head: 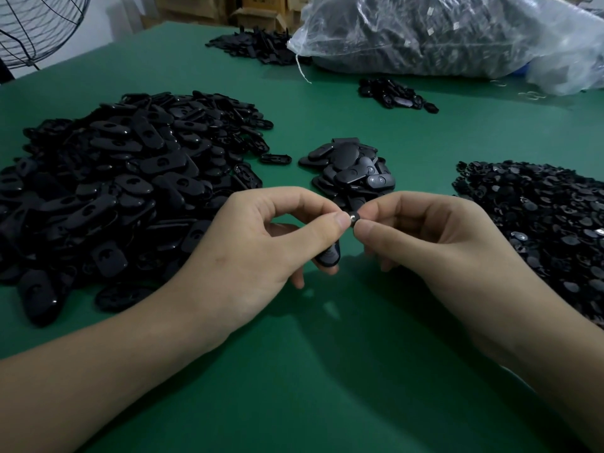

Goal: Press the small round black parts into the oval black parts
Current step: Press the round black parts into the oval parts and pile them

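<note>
Two bare forearms come in over the green table (327, 371) and meet at its middle. The left hand (261, 237) has its fingers curled round one oval black part (330, 255). Only the lower rounded end of that part shows, below the left hand's fingers and just above the table. The right hand (441, 243) pinches a small round black part (354, 220) between thumb and forefinger, with the left thumb tip touching it from the other side.

The round piece sits at the upper end of the oval one, whose long axis runs downward from the pinch, tilted a little to the left. Whether the round piece is already seated is hidden by the thumbs. The two hands are equally near. My judgement is that the press should go along the line between the two thumbs, with the left hand bracing the oval body.

- Left of the hands: a large heap of oval parts (114, 191).
- Just behind the fingertips: a small stack of oval pieces (353, 171), probably finished ones.
- To the right: a heap of round parts (539, 230).
- Farther back: a little cluster of black parts (395, 93) and another dark pile (255, 47) beside a clear plastic bag (457, 34) full of parts.
- At the far left: a wire fan guard (39, 27).
</note>
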`<state>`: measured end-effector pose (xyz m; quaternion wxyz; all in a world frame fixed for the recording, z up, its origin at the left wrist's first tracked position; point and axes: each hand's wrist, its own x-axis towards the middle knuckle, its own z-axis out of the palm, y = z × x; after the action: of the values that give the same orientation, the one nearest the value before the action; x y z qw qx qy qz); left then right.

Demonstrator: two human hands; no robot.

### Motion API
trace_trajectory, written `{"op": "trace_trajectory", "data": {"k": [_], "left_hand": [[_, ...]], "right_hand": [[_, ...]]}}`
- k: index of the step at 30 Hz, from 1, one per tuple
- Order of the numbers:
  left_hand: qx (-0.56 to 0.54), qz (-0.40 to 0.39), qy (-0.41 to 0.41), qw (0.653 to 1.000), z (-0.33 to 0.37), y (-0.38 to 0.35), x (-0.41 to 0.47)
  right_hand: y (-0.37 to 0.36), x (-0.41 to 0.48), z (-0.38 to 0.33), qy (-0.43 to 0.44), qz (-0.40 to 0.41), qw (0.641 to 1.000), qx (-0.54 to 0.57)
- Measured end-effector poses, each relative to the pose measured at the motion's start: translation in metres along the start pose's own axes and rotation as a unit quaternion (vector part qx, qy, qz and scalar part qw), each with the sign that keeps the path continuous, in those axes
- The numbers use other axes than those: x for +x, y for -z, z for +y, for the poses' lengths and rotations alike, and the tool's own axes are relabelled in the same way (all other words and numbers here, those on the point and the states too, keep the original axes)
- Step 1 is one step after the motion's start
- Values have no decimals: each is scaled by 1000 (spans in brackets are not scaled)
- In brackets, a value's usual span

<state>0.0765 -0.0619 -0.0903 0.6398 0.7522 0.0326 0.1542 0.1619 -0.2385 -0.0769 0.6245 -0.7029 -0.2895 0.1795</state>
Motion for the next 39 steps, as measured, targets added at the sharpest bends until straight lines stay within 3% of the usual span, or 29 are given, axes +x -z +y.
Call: {"op": "trace_trajectory", "data": {"k": [13, 22, 33, 39], "left_hand": [[54, -24, -47, 997, 5, -2, -4], [-60, 48, -18, 997, 3, 2, 2], [-61, -9, -30, 998, 4, -4, -1], [-95, 11, -7, 995, 5, -4, 0]], "right_hand": [[10, 3, 0, 42, 35, 998, -24], [4, 0, 0, 40, 22, 998, -41], [4, 0, 0, 76, 49, 994, -67], [7, -1, 0, 99, 66, 985, -125]]}}
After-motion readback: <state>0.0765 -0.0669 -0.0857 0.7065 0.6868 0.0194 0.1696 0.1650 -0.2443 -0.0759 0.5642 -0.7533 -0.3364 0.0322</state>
